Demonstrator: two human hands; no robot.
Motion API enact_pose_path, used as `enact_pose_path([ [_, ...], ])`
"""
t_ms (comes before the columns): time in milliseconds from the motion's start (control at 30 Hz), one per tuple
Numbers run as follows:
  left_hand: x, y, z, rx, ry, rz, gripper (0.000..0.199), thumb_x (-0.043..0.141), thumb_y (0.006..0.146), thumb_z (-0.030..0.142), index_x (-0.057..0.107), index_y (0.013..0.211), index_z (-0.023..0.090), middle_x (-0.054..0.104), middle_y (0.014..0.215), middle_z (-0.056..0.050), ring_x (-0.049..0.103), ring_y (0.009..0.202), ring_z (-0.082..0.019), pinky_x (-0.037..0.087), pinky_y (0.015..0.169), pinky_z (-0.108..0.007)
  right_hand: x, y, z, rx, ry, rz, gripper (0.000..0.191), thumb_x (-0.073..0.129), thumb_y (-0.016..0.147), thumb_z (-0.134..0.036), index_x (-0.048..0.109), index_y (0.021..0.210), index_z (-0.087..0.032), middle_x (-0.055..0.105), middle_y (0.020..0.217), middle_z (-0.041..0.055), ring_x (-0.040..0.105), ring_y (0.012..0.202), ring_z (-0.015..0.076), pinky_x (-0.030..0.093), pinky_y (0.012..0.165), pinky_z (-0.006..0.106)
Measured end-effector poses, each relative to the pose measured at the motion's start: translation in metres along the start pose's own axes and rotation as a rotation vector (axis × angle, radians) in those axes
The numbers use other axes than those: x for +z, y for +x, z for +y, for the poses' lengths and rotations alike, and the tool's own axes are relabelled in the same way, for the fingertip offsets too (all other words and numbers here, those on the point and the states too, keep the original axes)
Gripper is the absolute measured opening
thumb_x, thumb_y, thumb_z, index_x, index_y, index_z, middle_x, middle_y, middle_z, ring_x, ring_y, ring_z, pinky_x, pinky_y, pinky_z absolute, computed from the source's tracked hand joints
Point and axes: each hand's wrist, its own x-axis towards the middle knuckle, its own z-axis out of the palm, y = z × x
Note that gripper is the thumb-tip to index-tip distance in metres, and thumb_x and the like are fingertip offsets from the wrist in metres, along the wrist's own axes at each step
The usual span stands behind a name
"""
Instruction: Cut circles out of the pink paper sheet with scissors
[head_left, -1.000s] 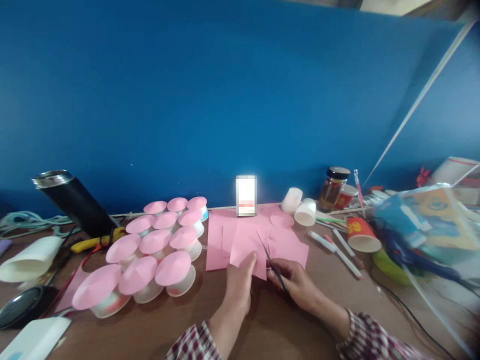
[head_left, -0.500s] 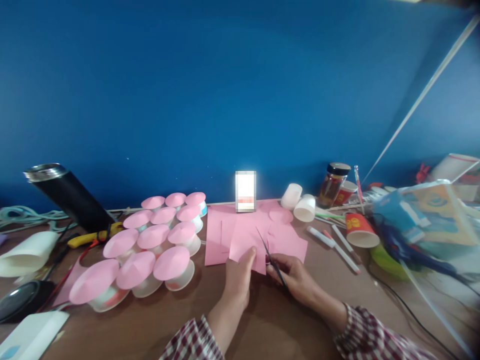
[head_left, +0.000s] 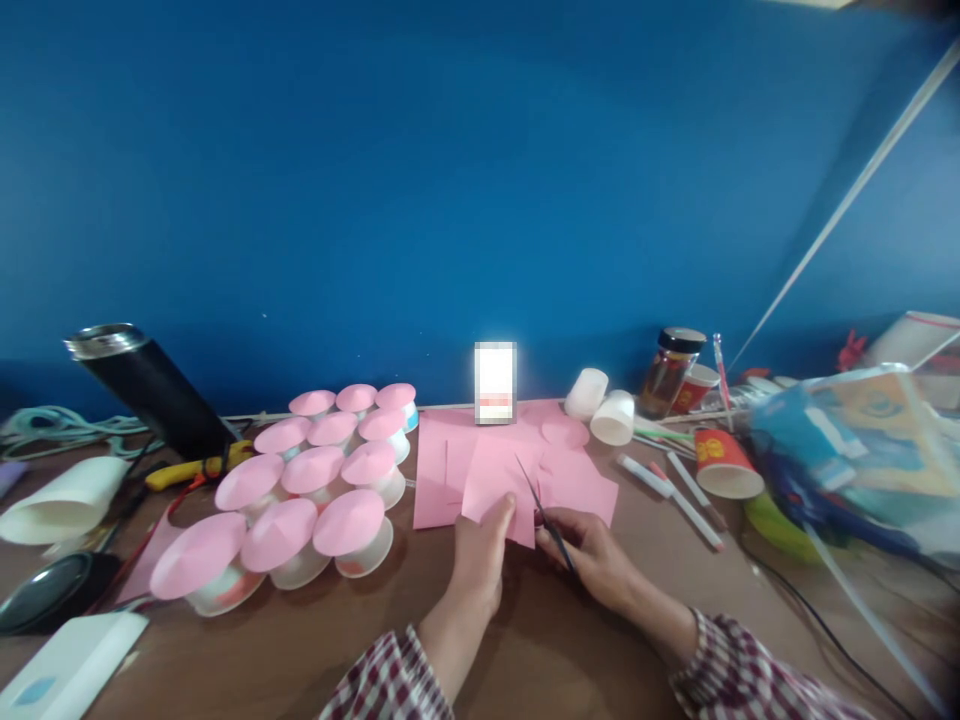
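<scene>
My left hand (head_left: 484, 545) pinches the lower edge of a pink paper piece (head_left: 496, 475), thumb on top. My right hand (head_left: 589, 555) is closed around dark scissors (head_left: 553, 532), whose blade points up and left over the right part of that piece. Behind and below it lie larger pink sheets (head_left: 431, 495) and a loose pink disc (head_left: 565, 432). Several cups topped with shallow pink paper cones (head_left: 349, 520) stand in rows to the left of my hands.
At the left are a black flask (head_left: 154, 395), yellow-handled pliers (head_left: 187, 472) and a white box (head_left: 75, 665). To the right lie white cups (head_left: 613, 418), markers (head_left: 694, 513), a red cup (head_left: 726, 465), a lidded jar (head_left: 671, 375) and a plastic bag (head_left: 862, 430). A blue wall rises behind.
The view has shifted slightly, so most things sit a little further right. My hands, the paper piece and the scissors keep almost the same arrangement.
</scene>
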Motion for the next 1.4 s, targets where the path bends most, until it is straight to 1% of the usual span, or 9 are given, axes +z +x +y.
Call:
enact_pose_path([
  [333, 0.0014, -0.0008, 0.0024, -0.039, 0.022, 0.056, 0.038, 0.078, 0.063, 0.033, 0.063, 0.089, 0.008, 0.069, 0.072, -0.012, 0.069, 0.074, -0.025, 0.057, 0.062, -0.033, 0.0010, 0.0008, -0.0057, 0.027, 0.019, -0.011, 0.032, 0.067, 0.075, -0.042, 0.059, 0.065, -0.014, 0.049, 0.052, -0.0028, 0.041, 0.048, 0.0087, 0.032, 0.045, 0.019],
  [533, -0.0001, 0.0004, 0.0032, 0.029, 0.053, 0.031, 0.037, 0.077, 0.063, 0.035, 0.064, 0.084, 0.008, 0.069, 0.069, -0.013, 0.069, 0.074, -0.026, 0.056, 0.062, -0.033, 0.0000, 0.0007, -0.0038, 0.005, -0.027, -0.021, 0.033, 0.064, 0.078, -0.044, 0.061, 0.068, -0.013, 0.051, 0.052, -0.0020, 0.042, 0.047, 0.0089, 0.034, 0.045, 0.019],
  [667, -0.0016, 0.0013, 0.0031, 0.045, 0.073, 0.019, 0.037, 0.076, 0.063, 0.037, 0.064, 0.081, 0.008, 0.069, 0.065, -0.012, 0.068, 0.070, -0.026, 0.055, 0.057, -0.032, -0.0006, 0.0006, -0.0022, -0.002, -0.050, -0.015, 0.034, 0.063, 0.078, -0.046, 0.066, 0.076, -0.012, 0.053, 0.055, -0.0010, 0.044, 0.050, 0.0102, 0.036, 0.046, 0.020],
  [833, -0.0016, 0.0022, 0.0022, 0.009, 0.078, 0.068, 0.036, 0.077, 0.062, 0.035, 0.064, 0.082, 0.008, 0.068, 0.063, -0.011, 0.068, 0.066, -0.025, 0.055, 0.055, -0.031, 0.0002, 0.0007, -0.0014, 0.016, -0.040, 0.002, 0.036, 0.065, 0.077, -0.045, 0.068, 0.087, -0.011, 0.052, 0.054, -0.0016, 0.043, 0.049, 0.0099, 0.036, 0.045, 0.020],
  [900, -0.0018, 0.0027, 0.0015, 0.012, 0.081, 0.072, 0.037, 0.077, 0.062, 0.035, 0.064, 0.083, 0.008, 0.068, 0.063, -0.011, 0.068, 0.066, -0.025, 0.055, 0.055, -0.032, 0.0006, 0.0007, -0.0009, 0.019, -0.009, -0.006, 0.035, 0.066, 0.076, -0.045, 0.067, 0.085, -0.011, 0.051, 0.054, -0.0020, 0.042, 0.048, 0.0094, 0.036, 0.045, 0.020],
  [1033, -0.0021, 0.0028, 0.0004, 0.022, 0.080, 0.046, 0.037, 0.078, 0.062, 0.035, 0.065, 0.083, 0.007, 0.069, 0.068, -0.013, 0.069, 0.070, -0.026, 0.056, 0.058, -0.033, 0.0006, 0.0004, 0.0002, 0.020, 0.035, -0.010, 0.033, 0.068, 0.075, -0.045, 0.065, 0.075, -0.012, 0.052, 0.055, -0.0018, 0.042, 0.048, 0.0089, 0.035, 0.045, 0.019],
  [1167, -0.0010, 0.0006, 0.0018, 0.014, 0.073, 0.045, 0.037, 0.078, 0.062, 0.034, 0.065, 0.083, 0.007, 0.069, 0.069, -0.013, 0.069, 0.070, -0.026, 0.056, 0.058, -0.033, -0.0003, 0.0004, 0.0009, 0.010, 0.010, -0.004, 0.035, 0.067, 0.076, -0.047, 0.065, 0.081, -0.012, 0.054, 0.057, -0.0012, 0.043, 0.049, 0.0096, 0.035, 0.045, 0.019],
  [1300, 0.0001, -0.0012, 0.0033, 0.008, 0.057, 0.032, 0.036, 0.078, 0.062, 0.033, 0.065, 0.083, 0.007, 0.069, 0.068, -0.013, 0.069, 0.067, -0.025, 0.056, 0.056, -0.033, 0.0001, 0.0004, -0.0005, 0.005, 0.014, -0.009, 0.035, 0.066, 0.076, -0.048, 0.063, 0.072, -0.013, 0.052, 0.054, -0.0015, 0.041, 0.048, 0.0093, 0.033, 0.043, 0.019],
  [1400, 0.0000, -0.0003, 0.0024, 0.005, 0.066, 0.038, 0.037, 0.078, 0.061, 0.034, 0.064, 0.082, 0.007, 0.069, 0.068, -0.013, 0.068, 0.067, -0.025, 0.056, 0.056, -0.032, 0.0012, -0.0001, -0.0028, 0.015, 0.045, -0.003, 0.034, 0.067, 0.075, -0.047, 0.062, 0.070, -0.013, 0.051, 0.053, -0.0023, 0.040, 0.047, 0.0087, 0.031, 0.043, 0.019],
])
